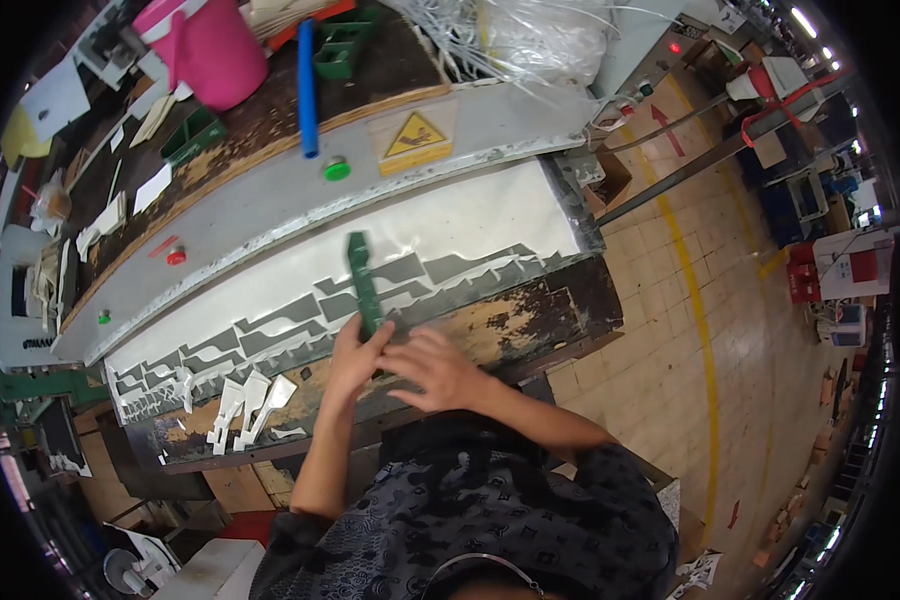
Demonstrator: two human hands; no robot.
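Note:
A long narrow green cutting die (pixel 364 285) stands over a white sheet of leather-like material (pixel 470 215), its near end in the fingers of my left hand (pixel 350 360). My left hand is closed on that end. Right beside it, my right hand (pixel 430 370) has its fingers reaching toward the left fingertips, thumb apart, slightly blurred; I see nothing in it. Stepped, die-shaped gaps run along the sheet's near side, showing the grey surface beneath. Several cut white pieces (pixel 255 400) lie on the worn board's front edge, left of my left forearm.
Behind the sheet runs a grey machine beam (pixel 260 215) with a green button (pixel 337 168) and a yellow warning sign (pixel 415 135). On top are a pink bucket (pixel 205 55), a blue tube (pixel 307 90) and green dies (pixel 192 135). A tiled floor (pixel 630 300) lies to the right.

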